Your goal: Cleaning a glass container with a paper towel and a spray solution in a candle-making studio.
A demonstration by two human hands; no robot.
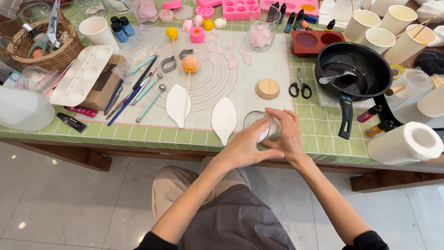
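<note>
The left hand (244, 147) and right hand (287, 135) wrap their fingers around a small clear glass jar (259, 124) at the green checked table's edge (152, 134). The hands hide most of the jar, and its pale contents are hard to make out.

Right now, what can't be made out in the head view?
- Glass jar: lower part and contents hidden by the left hand and right hand wrapped around it.
- Wicker basket: cut off by the top-left edge.
- Small dropper bottles: too small to tell colours apart.
- Dark pan: contents unclear, too dark.
</note>
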